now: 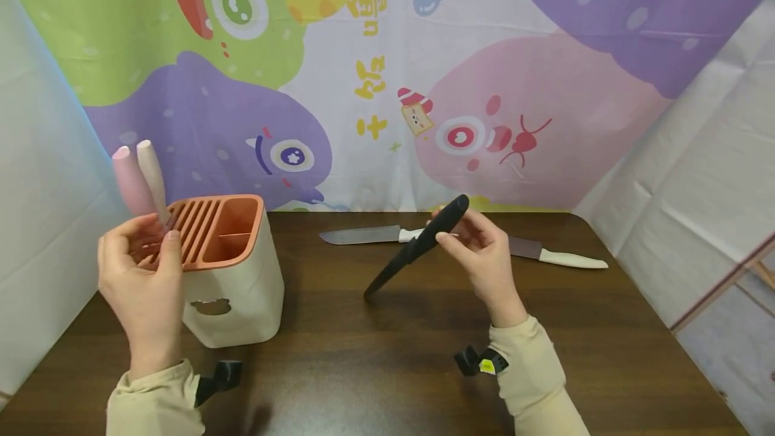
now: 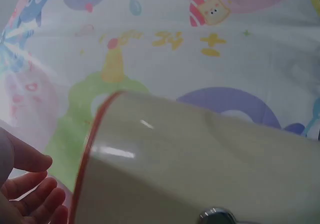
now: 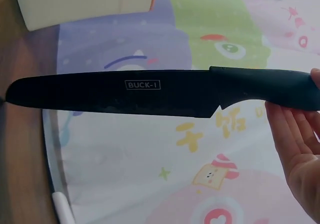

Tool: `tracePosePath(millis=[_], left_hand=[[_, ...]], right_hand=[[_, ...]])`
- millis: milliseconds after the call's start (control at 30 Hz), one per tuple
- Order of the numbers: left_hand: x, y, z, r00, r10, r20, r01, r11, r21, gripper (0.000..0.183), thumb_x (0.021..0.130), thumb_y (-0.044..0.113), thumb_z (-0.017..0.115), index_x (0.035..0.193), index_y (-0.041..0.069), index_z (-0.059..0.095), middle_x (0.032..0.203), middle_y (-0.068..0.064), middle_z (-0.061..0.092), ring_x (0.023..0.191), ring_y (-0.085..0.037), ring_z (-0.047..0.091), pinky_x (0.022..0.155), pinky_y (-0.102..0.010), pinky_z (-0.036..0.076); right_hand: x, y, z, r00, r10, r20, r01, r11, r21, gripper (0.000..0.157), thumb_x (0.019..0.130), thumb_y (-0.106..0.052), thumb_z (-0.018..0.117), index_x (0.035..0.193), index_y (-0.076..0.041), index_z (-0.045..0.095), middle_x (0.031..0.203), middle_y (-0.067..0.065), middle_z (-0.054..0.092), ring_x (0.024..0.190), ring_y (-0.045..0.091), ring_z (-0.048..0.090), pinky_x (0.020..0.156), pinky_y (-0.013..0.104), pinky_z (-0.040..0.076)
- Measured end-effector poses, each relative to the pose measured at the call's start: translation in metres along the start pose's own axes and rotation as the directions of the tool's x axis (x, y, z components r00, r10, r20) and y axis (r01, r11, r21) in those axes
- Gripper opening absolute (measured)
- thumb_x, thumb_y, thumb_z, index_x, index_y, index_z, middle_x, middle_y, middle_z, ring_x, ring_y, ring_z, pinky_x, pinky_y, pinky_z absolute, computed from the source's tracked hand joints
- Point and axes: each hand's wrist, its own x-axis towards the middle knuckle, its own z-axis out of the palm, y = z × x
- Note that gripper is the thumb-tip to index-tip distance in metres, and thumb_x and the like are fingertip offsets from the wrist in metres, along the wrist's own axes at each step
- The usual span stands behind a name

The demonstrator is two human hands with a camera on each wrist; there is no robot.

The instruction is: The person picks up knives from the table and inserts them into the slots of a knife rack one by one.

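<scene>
In the head view, my right hand (image 1: 481,258) pinches the handle of a black knife (image 1: 418,244) between thumb and fingers. The blade slants down and left, its tip at or close to the tabletop. Up close in the right wrist view, this knife (image 3: 135,94) has "BUCK-1" on its blade. My left hand (image 1: 145,274) is beside the slotted orange top of a cream knife holder (image 1: 233,305). Pink (image 1: 132,180) and white (image 1: 151,173) knife handles stand up at the slots behind it. The left wrist view has these loosely bent fingers (image 2: 37,196) with nothing between them.
On the brown table (image 1: 339,369), a grey-bladed knife (image 1: 360,235) with a white handle lies behind the black one. Another knife with a cream handle (image 1: 572,259) lies to the right, its blade partly behind my right hand. A cartoon-printed curtain (image 1: 387,173) borders the table's back edge.
</scene>
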Motion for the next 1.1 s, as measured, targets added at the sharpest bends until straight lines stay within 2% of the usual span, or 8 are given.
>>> tracePosePath(millis=[300, 467, 667, 867, 1100], left_hand=[[-0.009, 0.016, 0.003, 0.994, 0.085, 0.063, -0.084, 0.996, -0.020, 0.024, 0.081, 0.001, 0.061, 0.104, 0.001, 0.064, 0.090, 0.019, 0.049, 0.084, 0.000, 0.052, 0.069, -0.009, 0.042], [-0.017, 0.023, 0.008, 0.984, 0.121, 0.134, -0.117, 0.992, -0.035, 0.027, 0.081, 0.001, 0.062, 0.108, 0.004, 0.065, 0.090, 0.017, 0.051, 0.085, -0.003, 0.055, 0.069, -0.007, 0.043], [-0.025, 0.027, 0.015, 0.966, 0.147, 0.212, -0.129, 0.987, -0.095, 0.027, 0.082, -0.001, 0.062, 0.108, 0.001, 0.064, 0.091, 0.014, 0.053, 0.084, -0.003, 0.054, 0.065, -0.007, 0.043], [-0.033, 0.030, 0.020, 0.943, 0.151, 0.296, -0.114, 0.984, -0.140, 0.027, 0.083, 0.000, 0.062, 0.110, 0.002, 0.063, 0.093, 0.007, 0.056, 0.080, -0.003, 0.054, 0.063, -0.009, 0.043], [-0.041, 0.039, 0.025, 0.910, 0.171, 0.377, -0.121, 0.981, -0.154, 0.027, 0.084, 0.003, 0.061, 0.111, 0.007, 0.063, 0.095, -0.003, 0.059, 0.083, -0.004, 0.055, 0.069, -0.012, 0.043]], right_hand=[[0.004, -0.009, 0.006, 0.998, -0.045, 0.041, 0.041, 0.995, 0.092, 0.037, 0.078, 0.006, 0.065, 0.112, 0.015, 0.054, 0.097, 0.008, 0.067, 0.087, 0.018, 0.066, 0.077, 0.030, 0.053], [0.005, -0.014, 0.009, 0.997, -0.059, 0.048, 0.055, 0.994, 0.089, 0.035, 0.078, 0.005, 0.065, 0.112, 0.009, 0.057, 0.096, 0.003, 0.069, 0.086, 0.017, 0.066, 0.075, 0.028, 0.053], [0.005, -0.020, 0.014, 0.995, -0.082, 0.053, 0.074, 0.988, 0.133, 0.035, 0.078, 0.007, 0.064, 0.112, 0.002, 0.061, 0.095, 0.003, 0.069, 0.086, 0.017, 0.067, 0.076, 0.029, 0.054], [0.004, -0.025, 0.018, 0.994, -0.093, 0.054, 0.084, 0.984, 0.154, 0.033, 0.080, 0.002, 0.065, 0.113, -0.005, 0.062, 0.096, 0.002, 0.069, 0.085, 0.016, 0.066, 0.074, 0.029, 0.054], [-0.001, -0.030, 0.022, 0.994, -0.102, 0.046, 0.094, 0.985, 0.144, 0.034, 0.080, 0.003, 0.064, 0.112, -0.008, 0.061, 0.098, 0.002, 0.069, 0.087, 0.015, 0.065, 0.073, 0.027, 0.054]])
